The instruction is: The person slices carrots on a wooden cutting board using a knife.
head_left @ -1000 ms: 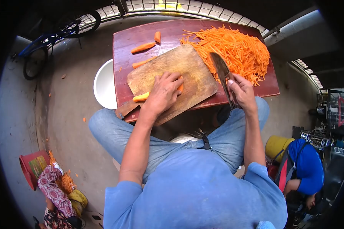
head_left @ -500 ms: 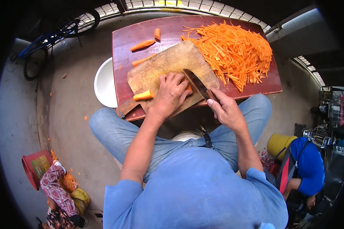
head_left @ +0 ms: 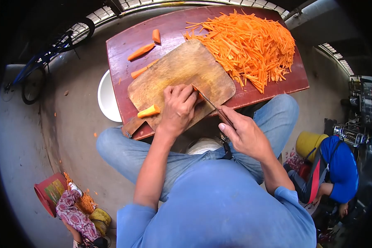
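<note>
My left hand (head_left: 178,108) presses down with curled fingers on a carrot (head_left: 200,98), of which only a bit of orange shows beside the fingertips. In my right hand (head_left: 247,134) is the handle of a knife (head_left: 208,101). Its narrow blade stands nearly edge-on at the carrot, close to my left fingers. Beneath them lies a worn wooden cutting board (head_left: 190,62) with a handle. A yellow-orange carrot piece (head_left: 149,111) rests on the board left of my left hand.
A large heap of carrot strips (head_left: 252,47) covers the right of the red table (head_left: 120,58). Carrot pieces (head_left: 141,52) lie beyond the board. Left of the table is a white basin (head_left: 107,97). Two people sit low behind, near a red bucket (head_left: 49,194) and a yellow bucket (head_left: 308,144).
The knife has turned from showing its blade's broad side to nearly edge-on, and sits against the carrot. My left hand still presses the carrot. The whole view has shifted slightly.
</note>
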Tool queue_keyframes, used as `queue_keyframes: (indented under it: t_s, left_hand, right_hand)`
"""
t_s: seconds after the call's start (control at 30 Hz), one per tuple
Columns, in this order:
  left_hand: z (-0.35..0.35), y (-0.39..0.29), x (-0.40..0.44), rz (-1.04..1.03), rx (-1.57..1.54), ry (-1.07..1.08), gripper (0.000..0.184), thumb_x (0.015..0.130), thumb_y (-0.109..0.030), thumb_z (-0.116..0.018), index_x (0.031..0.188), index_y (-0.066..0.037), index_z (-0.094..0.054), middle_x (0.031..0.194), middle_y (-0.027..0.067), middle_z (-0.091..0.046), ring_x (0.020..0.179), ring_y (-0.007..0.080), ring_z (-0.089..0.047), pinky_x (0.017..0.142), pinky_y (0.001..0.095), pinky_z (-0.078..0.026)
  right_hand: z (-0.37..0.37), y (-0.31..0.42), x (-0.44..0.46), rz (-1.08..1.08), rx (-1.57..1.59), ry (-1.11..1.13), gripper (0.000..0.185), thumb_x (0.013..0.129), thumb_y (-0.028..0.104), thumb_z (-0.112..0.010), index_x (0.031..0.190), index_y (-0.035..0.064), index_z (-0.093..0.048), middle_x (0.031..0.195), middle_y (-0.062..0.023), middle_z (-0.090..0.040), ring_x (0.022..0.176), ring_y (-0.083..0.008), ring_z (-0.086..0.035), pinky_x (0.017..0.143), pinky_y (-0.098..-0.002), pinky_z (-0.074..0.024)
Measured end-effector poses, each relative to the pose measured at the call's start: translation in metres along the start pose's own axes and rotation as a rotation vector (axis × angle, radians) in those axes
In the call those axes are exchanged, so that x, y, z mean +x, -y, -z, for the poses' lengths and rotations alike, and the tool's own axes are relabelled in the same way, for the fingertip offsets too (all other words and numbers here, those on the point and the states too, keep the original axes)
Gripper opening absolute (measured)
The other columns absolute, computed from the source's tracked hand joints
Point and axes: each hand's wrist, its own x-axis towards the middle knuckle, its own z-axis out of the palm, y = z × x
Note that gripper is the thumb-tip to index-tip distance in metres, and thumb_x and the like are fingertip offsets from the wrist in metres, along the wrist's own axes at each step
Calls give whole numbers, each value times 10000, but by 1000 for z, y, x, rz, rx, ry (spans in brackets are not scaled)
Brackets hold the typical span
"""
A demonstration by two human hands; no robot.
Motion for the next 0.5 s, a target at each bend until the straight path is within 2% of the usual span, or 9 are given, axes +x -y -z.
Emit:
queue_keyframes:
  t_s: [0.07,0.17,0.27,0.37,0.5]
  left_hand:
    - [0,1,-1,0,21,11,232,856,-87,-780,1083,-43,-771,1173,76,-709,1164,283,-668,1029,513,-436]
    - [-1,1,-1,20,9,7,261,838,-63,-753,1097,-49,-779,1200,65,-718,1171,274,-669,1057,534,-420]
    - [-5,3,-3,27,10,-16,246,836,-68,-754,1080,-60,-787,1194,54,-722,1163,269,-671,1079,554,-403]
    - [0,0,-1,49,3,-16,277,793,-67,-798,1070,-71,-796,1141,57,-744,1139,265,-693,1064,516,-412]
    - [0,1,-4,46,38,-11,279,784,-43,-770,1058,-88,-798,1138,51,-736,1139,258,-693,1093,540,-383]
  right_hand:
    - [-1,3,0,-6,-64,16,445,1069,112,-686,1464,-43,-549,1199,-321,-733,1116,-528,-713,895,-546,-585]
    - [-5,-3,15,-29,-56,20,377,1078,84,-660,1423,-45,-577,1124,-289,-724,1035,-510,-713,866,-490,-571]
    - [-3,-4,46,-11,4,67,350,1089,129,-654,1384,-32,-554,1097,-330,-715,1042,-553,-689,844,-586,-554]
    - [-2,-3,40,-7,-13,37,332,1089,120,-649,1371,-23,-546,1065,-320,-709,1021,-555,-686,830,-589,-542]
    - [6,15,20,-124,-19,94,312,1093,121,-644,1354,-14,-538,1055,-325,-703,1028,-555,-682,830,-595,-539]
